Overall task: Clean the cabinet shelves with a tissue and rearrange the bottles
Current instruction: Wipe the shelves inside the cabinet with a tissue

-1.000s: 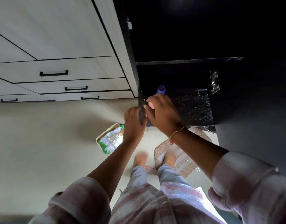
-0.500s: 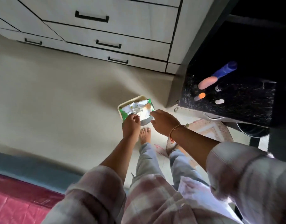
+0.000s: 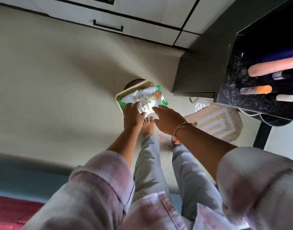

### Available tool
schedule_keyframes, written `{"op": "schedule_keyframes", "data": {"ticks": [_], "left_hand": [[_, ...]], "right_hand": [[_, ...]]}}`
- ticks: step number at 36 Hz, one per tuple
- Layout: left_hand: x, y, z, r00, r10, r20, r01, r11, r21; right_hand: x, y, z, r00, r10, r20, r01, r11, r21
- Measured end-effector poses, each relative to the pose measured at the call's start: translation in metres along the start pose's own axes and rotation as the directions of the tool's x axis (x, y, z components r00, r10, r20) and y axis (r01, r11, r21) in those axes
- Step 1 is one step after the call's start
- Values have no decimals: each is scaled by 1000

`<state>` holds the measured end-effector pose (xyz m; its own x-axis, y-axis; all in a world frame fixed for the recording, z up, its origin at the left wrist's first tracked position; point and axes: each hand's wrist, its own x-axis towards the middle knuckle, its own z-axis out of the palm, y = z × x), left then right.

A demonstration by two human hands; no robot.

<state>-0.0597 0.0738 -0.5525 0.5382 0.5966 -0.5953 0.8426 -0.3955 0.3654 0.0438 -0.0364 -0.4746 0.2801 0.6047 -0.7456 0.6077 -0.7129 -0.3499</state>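
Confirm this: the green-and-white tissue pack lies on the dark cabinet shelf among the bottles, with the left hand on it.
Wrong place. The head view shows the tissue pack lying on a cream tray on the floor, not on the cabinet shelf with the bottles. The left hand does rest on it.

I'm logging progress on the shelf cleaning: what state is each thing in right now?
Green-and-white tissue pack: lying on the cream tray.
Left hand: on the pack, grip unclear.
Right hand: fingers straight, extended toward the pack, empty.
Pink-capped blue bottle: standing on the dark speckled shelf.
Orange-capped bottle: standing on the same shelf.
White drawer with black handle: shut.
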Motion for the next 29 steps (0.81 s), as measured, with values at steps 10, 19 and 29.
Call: {"op": "schedule_keyframes", "data": {"ticks": [10, 19, 29], "left_hand": [[35, -6, 28, 998, -28, 49, 26, 999, 45], [42, -4, 19, 997, 54, -50, -51, 997, 63], [5, 19, -17, 969, -144, -202, 80, 953, -292]], "right_hand": [[19, 6, 8, 999, 40, 14, -41, 999, 23], [20, 22, 5, 998, 54, 23, -55, 997, 61], [-6, 14, -20, 998, 64, -22, -60, 988, 142]]}}
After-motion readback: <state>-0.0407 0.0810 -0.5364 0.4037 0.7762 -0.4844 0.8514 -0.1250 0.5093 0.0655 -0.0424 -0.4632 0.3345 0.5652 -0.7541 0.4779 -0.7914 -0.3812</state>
